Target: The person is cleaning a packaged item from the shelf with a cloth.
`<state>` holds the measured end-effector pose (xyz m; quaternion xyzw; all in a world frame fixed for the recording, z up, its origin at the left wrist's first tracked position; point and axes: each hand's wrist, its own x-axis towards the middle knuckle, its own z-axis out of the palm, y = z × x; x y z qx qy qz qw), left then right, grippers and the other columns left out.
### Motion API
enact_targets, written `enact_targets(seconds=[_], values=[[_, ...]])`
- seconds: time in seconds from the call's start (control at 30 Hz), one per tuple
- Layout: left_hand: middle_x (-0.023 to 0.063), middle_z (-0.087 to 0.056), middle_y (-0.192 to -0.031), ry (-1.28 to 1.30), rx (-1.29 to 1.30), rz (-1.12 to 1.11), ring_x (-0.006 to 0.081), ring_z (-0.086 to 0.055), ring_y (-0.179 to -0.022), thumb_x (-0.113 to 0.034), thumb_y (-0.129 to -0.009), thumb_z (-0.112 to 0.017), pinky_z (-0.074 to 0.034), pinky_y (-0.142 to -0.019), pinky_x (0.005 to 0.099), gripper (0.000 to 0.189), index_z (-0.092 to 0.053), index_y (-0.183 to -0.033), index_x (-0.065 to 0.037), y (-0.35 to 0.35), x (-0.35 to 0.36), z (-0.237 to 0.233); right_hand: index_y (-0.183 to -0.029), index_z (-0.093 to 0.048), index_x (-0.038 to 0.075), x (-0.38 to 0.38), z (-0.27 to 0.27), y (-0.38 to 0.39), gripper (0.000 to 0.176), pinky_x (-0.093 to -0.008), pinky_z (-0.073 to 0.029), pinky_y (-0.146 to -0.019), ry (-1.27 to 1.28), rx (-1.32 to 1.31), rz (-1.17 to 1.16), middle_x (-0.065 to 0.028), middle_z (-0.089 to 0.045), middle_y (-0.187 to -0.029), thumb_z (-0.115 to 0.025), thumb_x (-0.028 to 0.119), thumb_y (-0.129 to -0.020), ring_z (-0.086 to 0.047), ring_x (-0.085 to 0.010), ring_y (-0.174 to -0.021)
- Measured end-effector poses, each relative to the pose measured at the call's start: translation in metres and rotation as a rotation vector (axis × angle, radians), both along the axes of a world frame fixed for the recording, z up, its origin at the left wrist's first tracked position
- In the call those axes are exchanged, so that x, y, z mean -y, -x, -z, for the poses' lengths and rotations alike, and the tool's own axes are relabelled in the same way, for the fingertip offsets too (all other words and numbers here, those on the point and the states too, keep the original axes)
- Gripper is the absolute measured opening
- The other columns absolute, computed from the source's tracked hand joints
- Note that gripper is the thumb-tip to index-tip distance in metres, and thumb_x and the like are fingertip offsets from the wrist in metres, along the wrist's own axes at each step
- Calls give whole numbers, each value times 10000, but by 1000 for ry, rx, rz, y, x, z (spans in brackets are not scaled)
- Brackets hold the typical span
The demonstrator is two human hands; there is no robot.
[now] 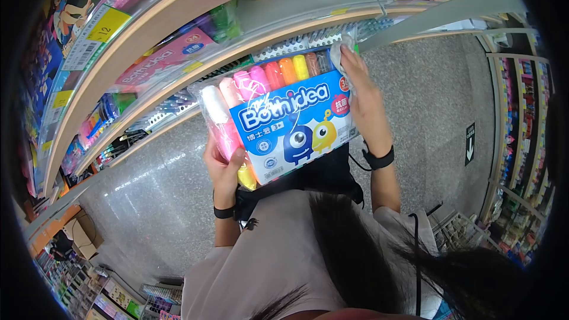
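A clear-wrapped pack of coloured modelling clay with a blue "Bothidea" label is held up, tilted, in front of my body. Pink, orange, yellow, brown and white pieces show along its top and left side. My left hand grips the pack's lower left corner, thumb on the front and the other fingers mostly hidden behind. At the right end, my right hand holds a pale grey cloth against the pack's upper right corner. Each wrist wears a dark band.
Shelves with stationery and price tags curve across the top and left. Another pink Bothidea pack lies on one. Racks of small goods line the right. A cardboard box sits at lower left on the speckled floor.
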<state>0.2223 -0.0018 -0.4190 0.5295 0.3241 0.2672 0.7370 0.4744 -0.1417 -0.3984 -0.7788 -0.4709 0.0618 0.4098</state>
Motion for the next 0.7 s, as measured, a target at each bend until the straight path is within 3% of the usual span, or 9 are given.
enact_targets(seconds=[0.1, 0.2, 0.37, 0.5, 0.57, 0.6, 0.63, 0.7], values=[[109, -568, -1153, -13, 11, -26, 157, -558, -1026, -271, -783, -722, -428, -893, 288, 718, -375, -1318, 58, -2, 1, 0, -1260, -479, 12, 7, 0, 22, 564, -429, -286, -1079, 51, -26, 98, -171, -440, -1359, -418, -142, -721, -334, -387, -1304], [111, -563, -1162, -29, -2, -62, 153, -549, -1038, -252, -801, -700, -424, -899, 289, 701, -362, -1329, 62, -4, 1, -1, -1254, -479, -5, 23, 0, 33, 548, -426, -282, -1081, 43, -96, -73, -179, -443, -1356, -418, -143, -727, -333, -384, -1308], [132, -543, -1207, -70, -69, -109, 157, -529, -1069, -241, -894, -566, -415, -919, 301, 606, -332, -1355, 76, -3, 0, 11, -1257, -508, 35, -2, -10, 79, 523, -412, -415, -985, 80, 92, -68, -135, -472, -1344, -485, -72, -745, -407, -346, -1270], [140, -522, -1249, -50, 9, -255, 192, -538, -1074, -328, -953, -440, -428, -913, 308, 578, -338, -1353, 77, 1, 4, 24, -1188, -567, 76, -37, -24, 129, 420, -380, -431, -979, -7, 66, -294, -57, -484, -1345, -524, 24, -774, -434, -294, -1256], [135, -527, -1237, -141, -71, -80, 196, -550, -1053, -402, -949, -455, -444, -891, 312, 617, -365, -1342, 65, 35, 3, 67, -1149, -604, 108, -36, -24, 137, 374, -373, -408, -1002, -28, 87, -400, -27, -526, -1298, -538, 56, -784, -453, -263, -1244], [126, -543, -1213, -646, -540, -31, 185, -559, -1028, -455, -930, -474, -460, -867, 319, 645, -403, -1324, 50, 31, 0, 41, -1109, -640, 141, -37, -23, 140, 330, -366, -385, -1024, -51, 111, -502, 4, -568, -1251, -551, 88, -795, -472, -233, -1232], [126, -543, -1213, -648, -541, -31, 185, -559, -1028, -455, -930, -474, -460, -867, 319, 645, -403, -1324, 50, 21, 1, 24, -1109, -640, 141, -33, -20, 137, 330, -366, -385, -1024, -54, 111, -502, 4, -568, -1251, -551, 88, -795, -472, -233, -1232], [121, -545, -1210, 236, 88, -169, 179, -562, -1006, -444, -932, -477, -465, -863, 321, 641, -391, -1334, 48, -1, 7, 5, -1032, -665, 149, -18, -12, 121, 263, -345, -395, -1019, -108, 5, -727, 37, -587, -1218, -568, 98, -793, -490, -225, -1213]])
